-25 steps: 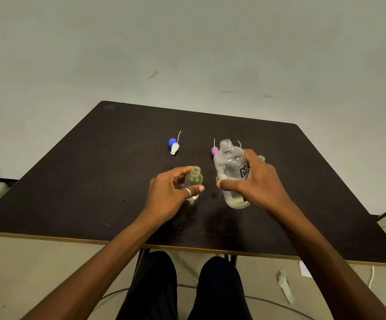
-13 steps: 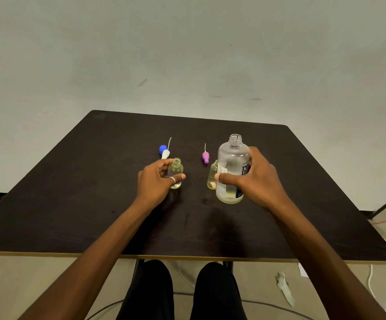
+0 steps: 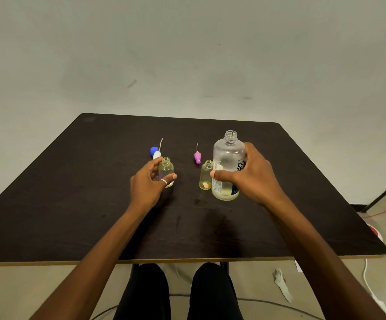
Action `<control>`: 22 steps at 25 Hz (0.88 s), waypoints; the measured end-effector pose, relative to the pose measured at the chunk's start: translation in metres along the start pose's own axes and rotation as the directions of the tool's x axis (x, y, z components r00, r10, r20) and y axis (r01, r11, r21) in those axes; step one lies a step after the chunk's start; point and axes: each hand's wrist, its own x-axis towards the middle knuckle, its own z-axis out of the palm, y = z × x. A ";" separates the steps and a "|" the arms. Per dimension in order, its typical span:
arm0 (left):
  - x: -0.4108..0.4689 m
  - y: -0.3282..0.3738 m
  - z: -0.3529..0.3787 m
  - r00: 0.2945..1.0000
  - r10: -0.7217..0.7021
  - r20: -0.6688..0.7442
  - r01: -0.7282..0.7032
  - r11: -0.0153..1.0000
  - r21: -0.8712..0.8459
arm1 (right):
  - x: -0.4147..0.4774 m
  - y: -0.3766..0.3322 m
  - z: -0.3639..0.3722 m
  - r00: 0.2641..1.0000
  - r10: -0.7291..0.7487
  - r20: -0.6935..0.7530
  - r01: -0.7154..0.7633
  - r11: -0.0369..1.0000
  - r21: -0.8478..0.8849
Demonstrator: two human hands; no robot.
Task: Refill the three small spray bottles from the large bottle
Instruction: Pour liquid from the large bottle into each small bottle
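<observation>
label (image 3: 240, 166) on the big bottle (image 3: 227, 155) mostly covered by the right hand (image 3: 252, 181); small bottle (image 3: 167, 168) partly behind left hand (image 3: 148, 185).

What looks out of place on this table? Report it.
Nothing is spilled or tipped. Only two small bottles show, left bottle and right bottle; a third may hide behind the large bottle. The blue top and pink top lie loose on the table.

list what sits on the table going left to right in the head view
blue spray cap → small bottle in the left hand → pink spray cap → second small bottle → large bottle in the right hand
</observation>
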 end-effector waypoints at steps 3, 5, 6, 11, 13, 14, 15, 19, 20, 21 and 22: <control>-0.010 0.007 0.001 0.997 -0.072 -0.013 0.072 0.997 0.013 | 0.001 0.000 0.000 1.000 -0.007 -0.001 0.007 1.000 -0.002; -0.029 0.016 0.005 0.986 0.039 -0.160 -0.033 0.999 0.042 | 0.002 0.001 -0.001 1.000 -0.012 -0.003 0.012 1.000 -0.013; -0.041 0.021 0.010 0.960 0.175 -0.219 -0.162 0.984 0.075 | 0.002 0.001 -0.001 1.000 -0.014 -0.003 0.014 1.000 -0.017; -0.052 0.037 0.054 0.936 0.350 -0.028 -0.343 0.929 0.140 | 0.004 0.002 -0.007 1.000 -0.010 -0.021 0.010 1.000 -0.028; -0.040 0.039 0.068 0.979 0.193 0.073 -0.197 0.979 0.058 | 0.004 0.002 -0.010 0.999 -0.015 -0.033 0.014 0.999 -0.033; -0.033 0.039 0.074 0.982 0.151 0.112 -0.155 0.987 0.033 | 0.004 0.002 -0.011 0.999 -0.018 -0.038 0.017 0.999 -0.032; -0.027 0.037 0.079 0.981 0.137 0.138 -0.143 0.989 0.037 | 0.005 0.002 -0.012 0.999 -0.020 -0.042 0.018 0.999 -0.030; -0.014 0.033 0.090 0.986 0.071 0.153 -0.092 0.987 0.132 | 0.005 0.002 -0.013 0.999 -0.017 -0.036 0.016 1.000 -0.013; -0.013 0.031 0.089 0.987 0.060 0.151 -0.080 0.988 0.132 | 0.004 0.002 -0.014 0.999 -0.018 -0.033 0.017 1.000 -0.008; -0.014 0.031 0.086 0.987 0.058 0.153 -0.077 0.989 0.123 | 0.004 0.002 -0.014 0.999 -0.020 -0.029 0.020 1.000 -0.003; -0.015 0.030 0.083 0.986 0.060 0.158 -0.078 0.991 0.106 | 0.004 0.002 -0.014 0.999 -0.024 -0.023 0.024 1.000 -0.001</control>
